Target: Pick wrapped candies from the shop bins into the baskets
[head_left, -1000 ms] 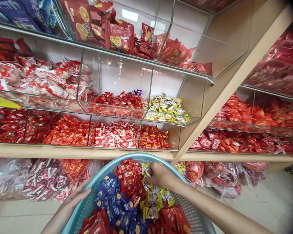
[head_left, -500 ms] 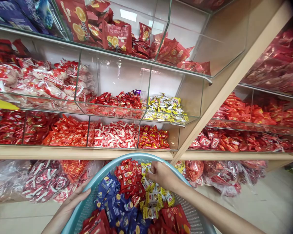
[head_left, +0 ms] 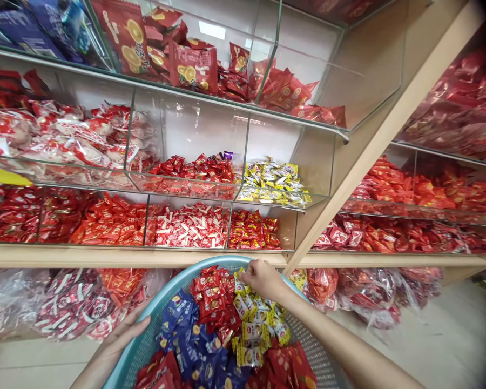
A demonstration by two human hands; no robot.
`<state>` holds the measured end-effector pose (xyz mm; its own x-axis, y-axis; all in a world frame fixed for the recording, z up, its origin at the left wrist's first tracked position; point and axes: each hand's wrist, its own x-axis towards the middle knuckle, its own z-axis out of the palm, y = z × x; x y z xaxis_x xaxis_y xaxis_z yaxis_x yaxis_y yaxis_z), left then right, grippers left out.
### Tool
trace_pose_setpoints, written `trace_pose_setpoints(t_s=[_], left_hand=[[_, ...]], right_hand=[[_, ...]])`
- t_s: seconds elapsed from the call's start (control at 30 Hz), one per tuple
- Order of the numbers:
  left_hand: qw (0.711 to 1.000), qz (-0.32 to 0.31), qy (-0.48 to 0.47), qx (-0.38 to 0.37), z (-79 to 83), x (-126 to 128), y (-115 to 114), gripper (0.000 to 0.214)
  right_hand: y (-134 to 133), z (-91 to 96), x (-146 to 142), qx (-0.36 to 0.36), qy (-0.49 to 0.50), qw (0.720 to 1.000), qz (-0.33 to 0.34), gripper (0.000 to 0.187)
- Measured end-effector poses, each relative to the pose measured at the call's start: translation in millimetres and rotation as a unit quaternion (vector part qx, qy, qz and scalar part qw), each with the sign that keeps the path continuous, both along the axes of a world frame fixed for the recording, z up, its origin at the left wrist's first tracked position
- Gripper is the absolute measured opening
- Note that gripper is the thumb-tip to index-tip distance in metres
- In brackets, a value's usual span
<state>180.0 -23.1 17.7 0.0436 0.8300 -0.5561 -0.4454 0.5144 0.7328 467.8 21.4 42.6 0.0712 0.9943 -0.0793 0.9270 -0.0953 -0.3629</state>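
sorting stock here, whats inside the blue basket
The blue basket holds blue sweets, red sweets, and yellow sweets. The right hand covers some yellow ones; the bottom is hidden.

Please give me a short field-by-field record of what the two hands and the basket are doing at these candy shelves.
left hand: left hand grips the rim of the round teal plastic basket
right hand: right hand pinches yellow-wrapped candies at the basket's far edge
basket contents: yellow-wrapped candies, small red-wrapped candies, blue-wrapped candies
behind: clear bin of yellow-and-white candies on the wooden shelving
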Motion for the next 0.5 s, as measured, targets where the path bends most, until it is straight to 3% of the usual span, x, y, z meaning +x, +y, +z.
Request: trace_pose_setpoints(t_s=[0.2, 0.33, 0.43, 0.5], left_hand=[[1.0, -0.011, 0.009, 0.012, -2.6, 1.2, -3.5, 0.066], [0.999, -0.029, 0.013, -0.016, -13.1, -3.1, -1.3, 0.075], [0.999, -0.033, -0.009, -0.017, -24.5, -10.4, 5.3, 0.073], [0.999, -0.032, -0.022, -0.021, -30.3, -14.7, 9.6, 0.066]], right_hand=[[1.6, -3.2, -10.6, 0.0, -0.126, 0.992, 0.005, 0.025], [-4.1, 5.2, -11.9, 0.019, -0.19, 0.981, 0.02, 0.036], [-10.1, 31.3, -9.4, 0.058, -0.202, 0.977, 0.036, 0.042], [-11.6, 65.3, -5.3, 0.103, -0.193, 0.974, 0.06, 0.041]])
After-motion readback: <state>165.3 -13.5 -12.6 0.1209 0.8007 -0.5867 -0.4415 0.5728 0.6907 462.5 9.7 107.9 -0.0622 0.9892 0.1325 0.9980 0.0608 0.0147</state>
